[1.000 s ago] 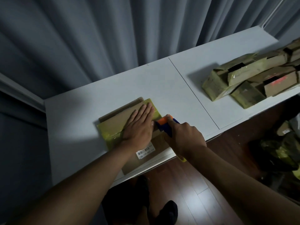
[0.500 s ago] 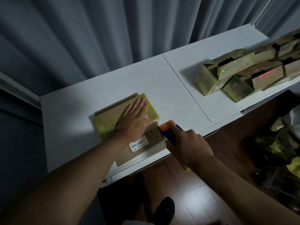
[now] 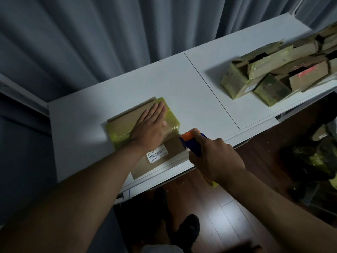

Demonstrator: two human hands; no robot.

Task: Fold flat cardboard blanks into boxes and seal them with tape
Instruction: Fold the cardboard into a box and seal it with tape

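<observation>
The left hand [image 3: 149, 127] lies flat on top of the box [image 3: 144, 132], with its fingers straight and close together, pressing down. Under the fingertips and just past them the box is wrapped in shiny yellow-green tape [image 3: 169, 117] that looks smooth and a bit wrinkly at the corners. Near the wrist the box is plain brown cardboard, dull and rough, with a white sticker [image 3: 158, 155] that has a bar code on it. The box sits on the white table [image 3: 82, 136], close to its near edge. The right hand [image 3: 215, 159] has its fingers curled tight around a tape tool [image 3: 191, 141], which is orange at the tip and dark blue lower down, made of hard plastic, with little teeth at the front. That toothed tip is just beside the right side of the box, close to the left thumb. It looks like this box is folded and mostly taped, and the person is at the end of a strip, so the tape may need cutting next. Whether the strip is already cut is too small to tell. Far past the right hand's knuckles lies a pile of boxes [image 3: 273, 73], brown and yellow-green too, some with open gaps, so a few may need more tape. Behind the table hangs a soft grey curtain [image 3: 109, 33] with long folds.
</observation>
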